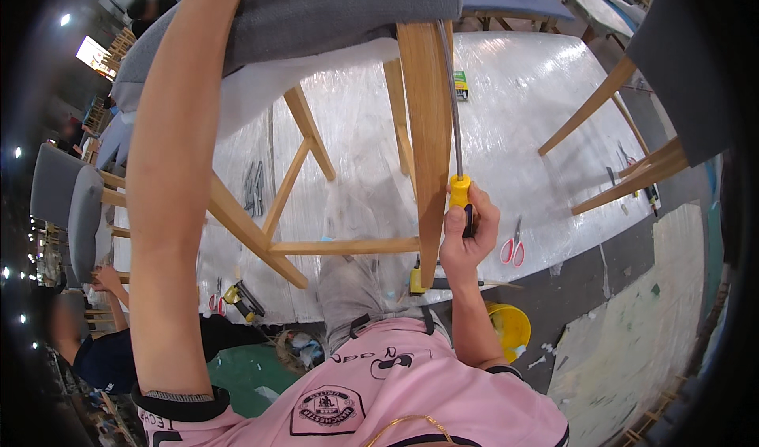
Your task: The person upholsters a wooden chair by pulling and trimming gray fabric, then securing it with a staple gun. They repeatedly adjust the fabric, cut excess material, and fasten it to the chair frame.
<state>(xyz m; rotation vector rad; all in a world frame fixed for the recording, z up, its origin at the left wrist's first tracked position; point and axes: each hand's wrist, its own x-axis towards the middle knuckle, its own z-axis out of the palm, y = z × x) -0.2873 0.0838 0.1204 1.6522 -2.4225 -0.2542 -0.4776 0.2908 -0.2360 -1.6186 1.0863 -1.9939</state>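
Note:
My right hand [472, 237] is closed around the yellow and black handle of a long screwdriver [458, 131]. Its metal shaft runs up beside a wooden chair leg [427, 131], and the tip reaches the edge of the grey upholstered chair seat [340, 20], where I cannot make it out. This chair is tipped over, its legs and stretcher bars [344, 247] pointing toward me. Over the left part of the grey upholstery stretches my left forearm [175, 170]; the left hand lies beyond the top edge of the picture.
Plastic film covers the worktable [538, 83]. Red-handled scissors [513, 251], a green box [461, 85] and a yellow-black staple gun [243, 301] lie on it. Another grey chair [704, 75] stands right. A yellow bucket [510, 328] is below the table edge. At left, a co-worker [103, 352] handles a chair.

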